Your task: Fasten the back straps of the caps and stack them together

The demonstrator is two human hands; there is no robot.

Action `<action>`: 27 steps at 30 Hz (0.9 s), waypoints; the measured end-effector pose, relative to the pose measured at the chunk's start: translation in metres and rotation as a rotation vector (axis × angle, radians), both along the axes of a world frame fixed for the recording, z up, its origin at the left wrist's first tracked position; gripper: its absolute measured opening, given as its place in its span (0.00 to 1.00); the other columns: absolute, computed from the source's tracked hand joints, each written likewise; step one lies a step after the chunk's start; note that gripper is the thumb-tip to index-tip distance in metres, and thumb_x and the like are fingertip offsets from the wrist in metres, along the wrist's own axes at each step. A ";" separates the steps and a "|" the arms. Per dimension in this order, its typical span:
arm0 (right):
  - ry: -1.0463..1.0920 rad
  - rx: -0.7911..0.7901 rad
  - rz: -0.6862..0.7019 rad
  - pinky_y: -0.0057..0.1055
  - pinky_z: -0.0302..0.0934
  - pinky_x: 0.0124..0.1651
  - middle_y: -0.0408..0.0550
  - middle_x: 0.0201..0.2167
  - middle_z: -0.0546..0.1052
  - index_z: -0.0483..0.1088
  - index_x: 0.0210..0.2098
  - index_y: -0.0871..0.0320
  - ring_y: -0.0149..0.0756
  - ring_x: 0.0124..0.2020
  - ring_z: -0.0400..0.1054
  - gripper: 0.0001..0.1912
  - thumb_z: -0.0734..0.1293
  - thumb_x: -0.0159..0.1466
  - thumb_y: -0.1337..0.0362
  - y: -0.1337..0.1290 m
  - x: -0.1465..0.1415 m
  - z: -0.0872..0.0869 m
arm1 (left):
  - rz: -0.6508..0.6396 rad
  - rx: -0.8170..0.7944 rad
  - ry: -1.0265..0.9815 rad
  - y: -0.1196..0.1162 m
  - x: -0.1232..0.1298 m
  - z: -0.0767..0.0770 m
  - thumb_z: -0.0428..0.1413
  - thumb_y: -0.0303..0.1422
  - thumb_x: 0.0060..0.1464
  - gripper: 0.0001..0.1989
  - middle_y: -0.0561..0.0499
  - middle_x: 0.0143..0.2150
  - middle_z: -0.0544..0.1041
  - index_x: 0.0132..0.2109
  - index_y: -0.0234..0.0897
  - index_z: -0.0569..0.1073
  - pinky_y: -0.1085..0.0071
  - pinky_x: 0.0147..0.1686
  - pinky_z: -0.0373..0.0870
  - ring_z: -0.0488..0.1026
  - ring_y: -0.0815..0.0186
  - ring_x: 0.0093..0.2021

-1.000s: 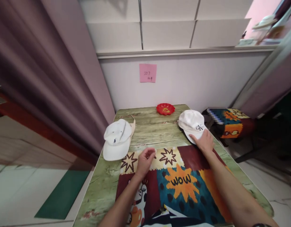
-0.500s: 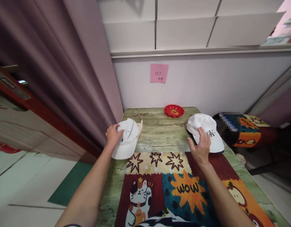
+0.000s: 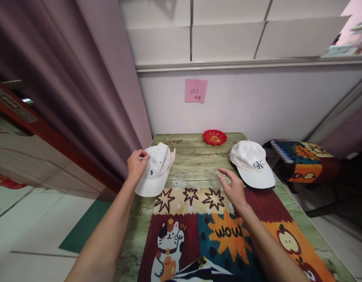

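White left cap (image 3: 157,168) at left fingers (image 3: 146,155), right hand (image 3: 232,188) apart

Before me I see a bench with a green-and-brown wood-grain top (image 3: 195,164), and on it a rectangular cloth mat (image 3: 181,219) patched in maroon, teal, orange and cream, with dark starbursts, a white cartoon cat and an orange "WOW" burst. The white fabric cap with a small navy emblem (image 3: 157,166), the white fabric cap with black lettering (image 3: 250,156) and the scalloped red dish (image 3: 215,137) bearing a yellow design add plainer colours.
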State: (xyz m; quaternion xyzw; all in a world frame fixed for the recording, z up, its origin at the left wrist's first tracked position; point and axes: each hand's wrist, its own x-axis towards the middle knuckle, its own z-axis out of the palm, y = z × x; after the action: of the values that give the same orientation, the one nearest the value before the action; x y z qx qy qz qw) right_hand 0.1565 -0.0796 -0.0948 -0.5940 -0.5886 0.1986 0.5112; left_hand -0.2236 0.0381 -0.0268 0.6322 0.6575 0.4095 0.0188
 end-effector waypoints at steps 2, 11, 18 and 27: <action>0.158 -0.062 0.095 0.45 0.67 0.52 0.54 0.46 0.80 0.76 0.45 0.56 0.48 0.48 0.74 0.19 0.66 0.64 0.50 0.003 -0.011 0.004 | -0.069 0.041 -0.029 -0.007 0.010 0.016 0.56 0.32 0.48 0.03 0.51 0.33 0.75 0.30 0.38 0.73 0.69 0.40 0.67 0.71 0.63 0.35; 0.630 -0.242 0.342 0.46 0.62 0.59 0.53 0.48 0.80 0.76 0.45 0.56 0.48 0.52 0.72 0.25 0.72 0.56 0.44 0.018 -0.055 0.032 | -0.297 0.134 -0.326 -0.042 0.061 0.069 0.60 0.36 0.50 0.08 0.52 0.34 0.75 0.33 0.36 0.74 0.71 0.38 0.69 0.71 0.67 0.33; 1.094 -0.442 0.701 0.49 0.61 0.61 0.53 0.54 0.77 0.72 0.52 0.54 0.49 0.59 0.67 0.33 0.62 0.61 0.36 0.026 -0.048 0.032 | -0.417 -0.015 -0.883 -0.070 0.112 0.056 0.65 0.36 0.44 0.12 0.53 0.32 0.73 0.34 0.36 0.73 0.74 0.33 0.66 0.69 0.70 0.31; 1.431 -0.417 0.727 0.50 0.52 0.67 0.52 0.50 0.80 0.72 0.52 0.57 0.48 0.62 0.65 0.26 0.57 0.67 0.47 0.017 -0.040 0.022 | -0.437 -0.251 -1.105 -0.086 0.138 -0.018 0.69 0.39 0.42 0.16 0.54 0.32 0.74 0.34 0.36 0.75 0.75 0.35 0.66 0.69 0.71 0.32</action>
State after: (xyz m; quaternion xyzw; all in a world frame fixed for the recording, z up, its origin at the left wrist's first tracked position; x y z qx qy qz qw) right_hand 0.1165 -0.0629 -0.0733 -0.1792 -0.2273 0.7866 0.5453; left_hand -0.0854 -0.0479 -0.0446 0.4394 0.4484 0.5832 0.5155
